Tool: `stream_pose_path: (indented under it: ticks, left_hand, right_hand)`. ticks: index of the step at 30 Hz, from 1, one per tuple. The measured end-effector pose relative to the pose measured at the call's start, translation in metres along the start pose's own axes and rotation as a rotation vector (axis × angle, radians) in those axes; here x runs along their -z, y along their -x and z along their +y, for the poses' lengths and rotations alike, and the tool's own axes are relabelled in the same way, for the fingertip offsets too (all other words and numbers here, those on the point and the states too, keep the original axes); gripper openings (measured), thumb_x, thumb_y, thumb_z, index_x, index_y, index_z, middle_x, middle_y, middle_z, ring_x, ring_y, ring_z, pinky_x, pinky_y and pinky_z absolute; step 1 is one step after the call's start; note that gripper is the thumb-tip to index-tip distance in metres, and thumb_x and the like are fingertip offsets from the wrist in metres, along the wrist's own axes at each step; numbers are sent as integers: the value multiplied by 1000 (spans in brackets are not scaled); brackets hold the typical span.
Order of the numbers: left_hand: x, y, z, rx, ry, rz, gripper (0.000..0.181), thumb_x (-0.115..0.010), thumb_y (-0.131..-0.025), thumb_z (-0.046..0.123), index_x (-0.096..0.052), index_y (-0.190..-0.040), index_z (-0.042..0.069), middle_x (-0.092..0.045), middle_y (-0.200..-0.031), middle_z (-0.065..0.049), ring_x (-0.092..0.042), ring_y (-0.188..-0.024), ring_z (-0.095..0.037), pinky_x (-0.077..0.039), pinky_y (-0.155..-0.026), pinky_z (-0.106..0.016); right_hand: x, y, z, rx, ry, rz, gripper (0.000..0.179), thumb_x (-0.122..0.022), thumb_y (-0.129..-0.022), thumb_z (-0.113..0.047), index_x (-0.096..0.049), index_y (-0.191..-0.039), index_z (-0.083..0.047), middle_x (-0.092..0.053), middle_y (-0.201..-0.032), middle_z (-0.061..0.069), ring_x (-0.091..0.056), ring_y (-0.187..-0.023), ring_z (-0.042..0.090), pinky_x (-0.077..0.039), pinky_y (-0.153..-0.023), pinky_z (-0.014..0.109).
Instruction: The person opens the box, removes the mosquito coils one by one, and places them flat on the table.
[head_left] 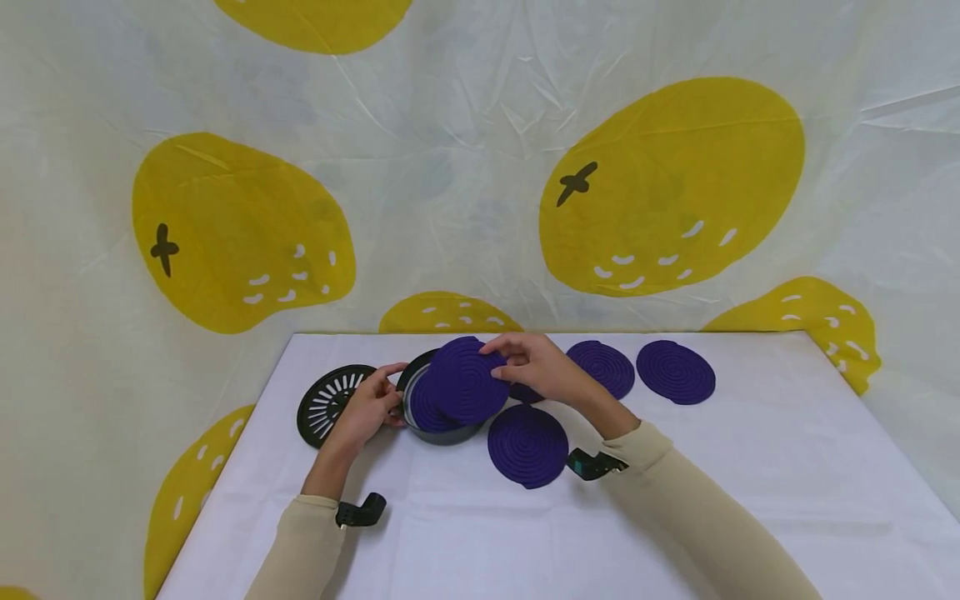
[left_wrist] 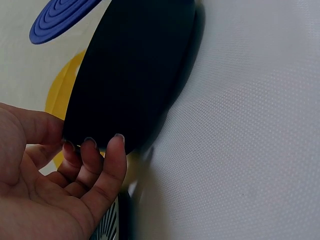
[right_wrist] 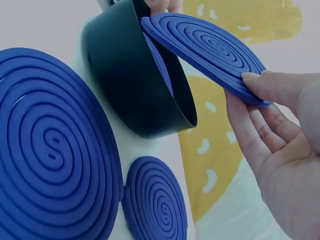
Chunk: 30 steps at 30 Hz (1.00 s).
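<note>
My right hand point(head_left: 536, 367) pinches a round purple-blue spiral trivet point(head_left: 468, 383) by its edge, thumb on top and fingers beneath in the right wrist view. That trivet is tilted over the mouth of a dark round pot point(right_wrist: 120, 70), overlapping its rim. Inside the pot leans another spiral trivet point(head_left: 427, 404). On the pot's left side my left hand point(head_left: 365, 412) grips the rim between thumb and curled fingers, as the left wrist view shows. Behind that hand lies a black slotted disc point(head_left: 318, 408), partly hidden by it.
One spiral trivet point(head_left: 528, 446) lies in front of the right forearm. Two more, a middle trivet point(head_left: 607, 369) and a far right trivet point(head_left: 677, 372), lie along the back of the white table point(head_left: 480, 533). Another trivet point(head_left: 525, 393) is mostly hidden under the right hand. A patterned curtain point(head_left: 450, 167) hangs behind.
</note>
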<state>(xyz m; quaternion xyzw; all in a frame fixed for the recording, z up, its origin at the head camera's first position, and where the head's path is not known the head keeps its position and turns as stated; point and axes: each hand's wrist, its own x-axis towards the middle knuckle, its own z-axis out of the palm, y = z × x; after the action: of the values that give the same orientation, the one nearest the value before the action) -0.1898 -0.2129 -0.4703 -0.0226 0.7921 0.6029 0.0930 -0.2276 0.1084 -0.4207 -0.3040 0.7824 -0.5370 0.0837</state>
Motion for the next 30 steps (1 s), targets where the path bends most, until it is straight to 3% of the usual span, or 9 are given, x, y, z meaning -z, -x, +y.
stream_pose_path:
  ticks: [10, 14, 21, 30]
  left_hand:
    - [-2, 17, 27, -5, 0, -30, 53, -50, -97, -9, -43, -149, -2, -45, -88, -7, -56, -74, -23, -62, -66, -41]
    - [-2, 16, 27, -10, 3, -30, 54, -50, -97, -8, -43, -150, -2, -45, -88, -6, -57, -74, -23, -62, -66, -42]
    - [-1, 16, 27, 15, -4, -30, 56, -50, -97, -8, -43, -151, 1, -45, -89, -6, -56, -75, -24, -62, -70, -45]
    - [-2, 16, 28, 10, -3, -30, 56, -50, -96, -9, -43, -151, 0, -45, -88, -6, -55, -75, -24, -62, -69, -44]
  right_hand:
    - [13, 15, 4, -42, 7, 7, 32, -73, -92, -4, -71, -123, -10, -66, -128, 9, -64, -98, 18, -55, -79, 24]
    - [18, 20, 2, -42, 11, 14, 32, -73, -91, -2, -71, -122, -8, -67, -126, 11, -61, -92, 22, -54, -76, 21]
    - [25, 30, 7, -65, 4, 12, 33, -74, -91, -5, -71, -124, -10, -65, -130, 10, -64, -101, 23, -55, -79, 22]
    - [37, 44, 10, -95, 66, 21, 32, -75, -92, -9, -71, -123, -15, -67, -123, 6, -60, -84, 19, -54, -69, 25]
